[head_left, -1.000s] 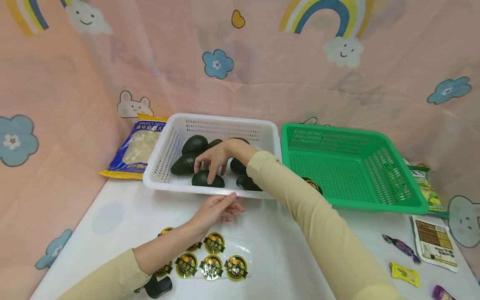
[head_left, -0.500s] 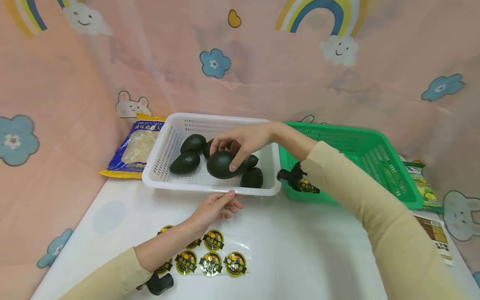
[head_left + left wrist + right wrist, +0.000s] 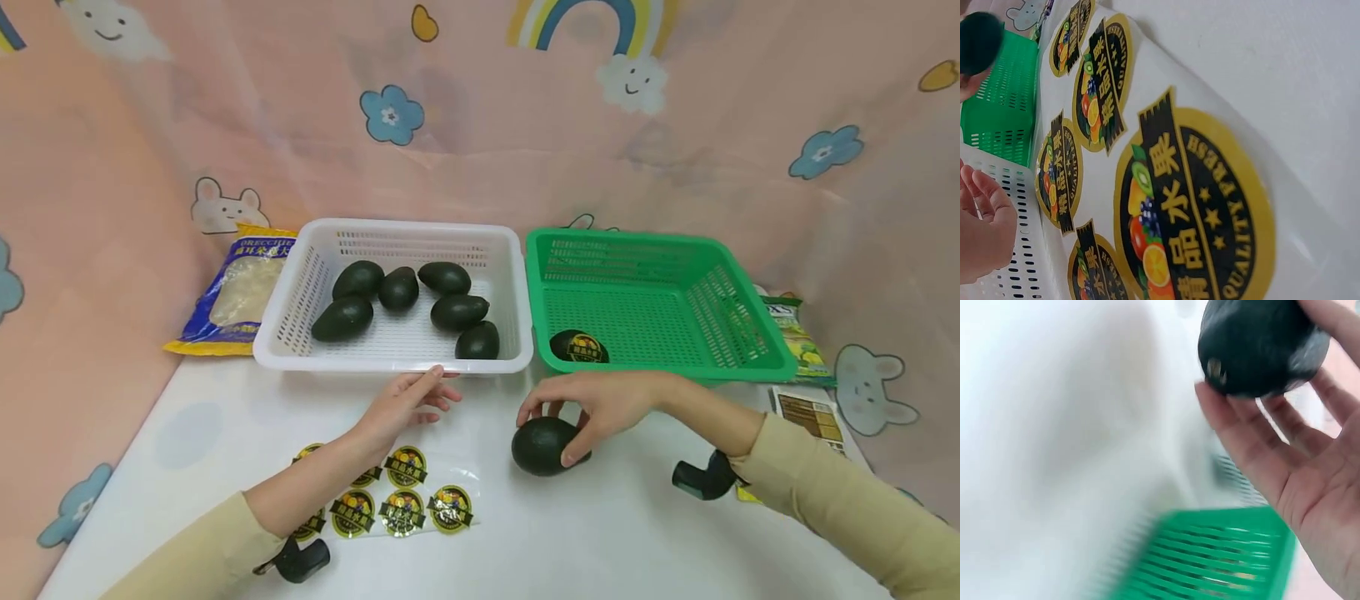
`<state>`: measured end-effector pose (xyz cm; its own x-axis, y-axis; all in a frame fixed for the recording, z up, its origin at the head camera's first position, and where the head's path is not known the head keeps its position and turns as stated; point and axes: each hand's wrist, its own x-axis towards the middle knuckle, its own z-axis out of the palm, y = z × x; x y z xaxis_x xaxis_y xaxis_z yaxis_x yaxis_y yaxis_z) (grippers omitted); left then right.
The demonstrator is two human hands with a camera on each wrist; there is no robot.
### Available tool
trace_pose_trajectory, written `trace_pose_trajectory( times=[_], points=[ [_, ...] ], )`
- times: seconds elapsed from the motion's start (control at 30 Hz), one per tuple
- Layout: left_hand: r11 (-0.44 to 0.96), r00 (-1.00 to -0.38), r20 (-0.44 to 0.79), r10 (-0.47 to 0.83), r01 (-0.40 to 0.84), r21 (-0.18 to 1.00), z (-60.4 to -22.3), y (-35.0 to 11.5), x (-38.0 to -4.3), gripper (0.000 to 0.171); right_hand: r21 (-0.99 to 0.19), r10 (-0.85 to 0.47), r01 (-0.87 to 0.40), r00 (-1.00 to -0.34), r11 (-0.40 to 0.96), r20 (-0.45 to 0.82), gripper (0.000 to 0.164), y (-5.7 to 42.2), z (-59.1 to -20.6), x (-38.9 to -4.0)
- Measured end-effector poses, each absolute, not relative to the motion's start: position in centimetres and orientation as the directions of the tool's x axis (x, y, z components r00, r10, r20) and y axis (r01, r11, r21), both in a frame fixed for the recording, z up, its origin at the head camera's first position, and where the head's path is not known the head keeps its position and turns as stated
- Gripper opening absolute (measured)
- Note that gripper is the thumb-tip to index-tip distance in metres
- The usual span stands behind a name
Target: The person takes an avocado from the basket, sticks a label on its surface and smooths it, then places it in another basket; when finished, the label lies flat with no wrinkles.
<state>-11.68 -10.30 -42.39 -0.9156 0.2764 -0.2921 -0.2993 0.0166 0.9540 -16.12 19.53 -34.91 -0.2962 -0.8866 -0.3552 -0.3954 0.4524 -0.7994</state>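
Holds an avocado (image 3: 542, 447) in the right hand (image 3: 603, 402) in front of the side-by-side white basket (image 3: 360, 365) and green basket (image 3: 633, 321), with thumb and fingers curled round it, presumably for security against slipping. Rests the left hand (image 3: 399, 410) at the white basket's near rim, fingers loose, perhaps to steady the basket, with round labels (image 3: 402, 512) lying flat on the surface (image 3: 592, 533) close by, seemingly for easy reach.

Plain beige sleeves (image 3: 832, 504) worn on both arms (image 3: 322, 479), lightly creased; short black elbow-shaped cameras (image 3: 305, 562) mounted beside cuffs (image 3: 258, 527)
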Motion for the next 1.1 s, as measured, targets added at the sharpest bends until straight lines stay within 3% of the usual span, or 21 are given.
trace_pose_trajectory(
  times=[0.23,0.47,0.6,0.73,0.87,1.0,1.1],
  points=[
    [0.004,-0.92,-0.282,0.271,-0.292,0.956,-42.4,-10.5,-11.7,0.059,-0.8,-0.883,-0.402,-0.346,0.446,-0.318,0.053,20.0,-39.5,-14.9],
    [0.011,-0.911,-0.294,0.289,-0.304,0.952,-42.1,-10.6,-11.9,0.058,-0.8,-0.879,-0.404,-0.373,0.443,-0.298,0.056,19.9,-40.4,-14.8],
    [0.085,-0.891,-0.291,0.349,-0.279,0.956,-41.9,-11.2,-11.7,0.057,-0.78,-0.871,-0.422,-0.381,0.462,-0.31,0.06,19.8,-40.4,-14.9],
    [0.329,-0.868,-0.203,0.453,-0.048,0.943,-42.0,-12.8,-10.5,0.05,-0.735,-0.869,-0.485,-0.391,0.474,-0.302,0.064,19.8,-40.6,-14.9],
    [0.606,-0.844,-0.109,0.526,0.281,0.745,-42.3,-14.6,-8.6,0.055,-0.723,-0.868,-0.501,-0.399,0.477,-0.296,0.068,19.9,-40.7,-14.8],
    [0.717,-0.831,-0.098,0.547,0.406,0.567,-42.5,-15.9,-7.2,0.067,-0.746,-0.87,-0.478,-0.408,0.463,-0.278,0.072,19.9,-40.6,-14.6],
    [0.74,-0.831,-0.092,0.549,0.431,0.517,-42.7,-16.6,-7.0,0.06,-0.727,-0.868,-0.51,-0.433,0.459,-0.244,0.071,19.9,-40.5,-14.5]
  ],
)
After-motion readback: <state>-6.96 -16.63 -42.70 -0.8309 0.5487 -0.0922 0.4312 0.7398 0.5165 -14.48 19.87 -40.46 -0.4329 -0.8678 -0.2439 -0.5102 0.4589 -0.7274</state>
